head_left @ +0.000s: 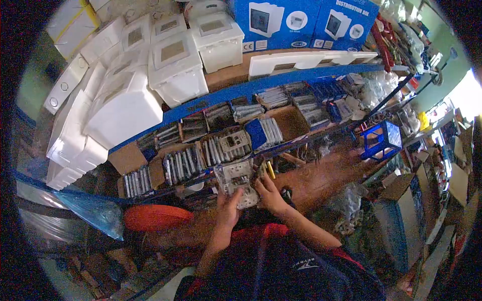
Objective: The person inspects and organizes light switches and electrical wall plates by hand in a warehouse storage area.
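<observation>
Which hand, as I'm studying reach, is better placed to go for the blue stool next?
Probably the right hand: it is nearer the blue stool, which is off to the right, while the left hand is farther away, its thumb over the pale fitting.

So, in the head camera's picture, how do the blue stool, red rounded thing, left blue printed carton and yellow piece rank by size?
Largest to smallest, as they look:
1. Left blue printed carton
2. Blue stool and red rounded thing, too alike to rank
3. Yellow piece
</observation>
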Demonstrator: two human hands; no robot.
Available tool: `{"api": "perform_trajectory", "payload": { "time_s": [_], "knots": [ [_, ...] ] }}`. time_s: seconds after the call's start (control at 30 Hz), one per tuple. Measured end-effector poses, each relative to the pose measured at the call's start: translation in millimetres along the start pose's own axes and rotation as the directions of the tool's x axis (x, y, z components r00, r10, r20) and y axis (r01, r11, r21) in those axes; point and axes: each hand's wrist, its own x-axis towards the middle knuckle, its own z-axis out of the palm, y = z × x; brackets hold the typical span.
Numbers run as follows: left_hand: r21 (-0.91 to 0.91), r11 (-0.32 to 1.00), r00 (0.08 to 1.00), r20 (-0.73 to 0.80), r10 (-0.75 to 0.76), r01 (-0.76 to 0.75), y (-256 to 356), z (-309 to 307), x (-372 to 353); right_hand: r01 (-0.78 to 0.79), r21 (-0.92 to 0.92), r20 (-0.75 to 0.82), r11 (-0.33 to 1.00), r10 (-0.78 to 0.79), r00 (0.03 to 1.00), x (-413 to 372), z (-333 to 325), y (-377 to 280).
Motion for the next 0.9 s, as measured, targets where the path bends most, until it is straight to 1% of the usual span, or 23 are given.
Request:
{"api": "perform_trajectory", "payload": {
  "time_s": [0.07, 0.1, 0.17, 0.2, 0.3, 0.4, 0.5, 0.6, 0.7, 0.8, 0.9],
  "knots": [
    [-0.050, 0.996, 0.995, -0.070, -0.073, 0.070, -3.4, -8.6, 4.0, 0.000, 0.159, 0.067, 0.987, -0.011, 0.998, -1.3, 2.3, -9.6],
    [-0.077, 0.991, 0.988, -0.104, -0.115, 0.108, -6.7, -14.2, 4.5, -0.025, 0.131, 0.124, 0.991, 0.009, 0.992, -1.5, -0.1, -17.1],
    [0.140, 0.987, 0.992, -0.117, -0.056, 0.073, -13.6, -20.6, 4.9, -0.069, 0.066, 0.231, 0.995, 0.052, 0.972, 1.2, -8.2, -48.4],
    [0.244, 0.968, 0.993, -0.116, -0.024, 0.052, -15.5, -20.9, 5.5, -0.002, 0.071, 0.089, 0.997, -0.004, 0.996, 7.7, -4.4, -25.5],
    [0.231, 0.972, 0.999, -0.026, -0.029, 0.034, -5.4, -13.6, 4.5, -0.102, -0.141, 0.152, 0.985, 0.123, 0.981, 14.4, -8.9, -65.1],
    [0.303, 0.951, 0.998, 0.040, 0.047, -0.057, 9.5, -2.0, -1.2, -0.249, -0.071, 0.012, 0.966, 0.250, 0.968, 21.6, 5.1, -58.7],
    [0.327, 0.934, 0.989, 0.012, 0.147, -0.143, 15.5, 6.1, -4.9, -0.034, -0.239, -0.080, 0.970, 0.016, 0.997, 22.9, 17.3, 7.0],
    [0.463, 0.882, 0.955, -0.210, 0.211, -0.093, 0.6, -1.0, 0.8, 0.204, -0.090, -0.033, 0.975, -0.207, 0.978, 1.6, 28.0, -6.1],
    [0.349, 0.922, 0.961, -0.154, 0.230, -0.165, -7.8, -9.0, 8.0, 0.167, -0.069, 0.081, 0.984, -0.161, 0.984, -6.9, 19.6, -21.4],
    [0.380, 0.904, 0.898, -0.301, 0.321, -0.195, -15.9, 0.7, 5.7, 0.131, -0.021, 0.222, 0.991, -0.123, 0.967, -8.5, 8.3, -52.5],
    [0.362, 0.923, 0.955, -0.203, 0.218, -0.134, 2.7, 8.6, -1.1, 0.159, -0.020, 0.296, 0.987, -0.146, 0.944, -3.8, -3.5, -55.6]
  ]
}}
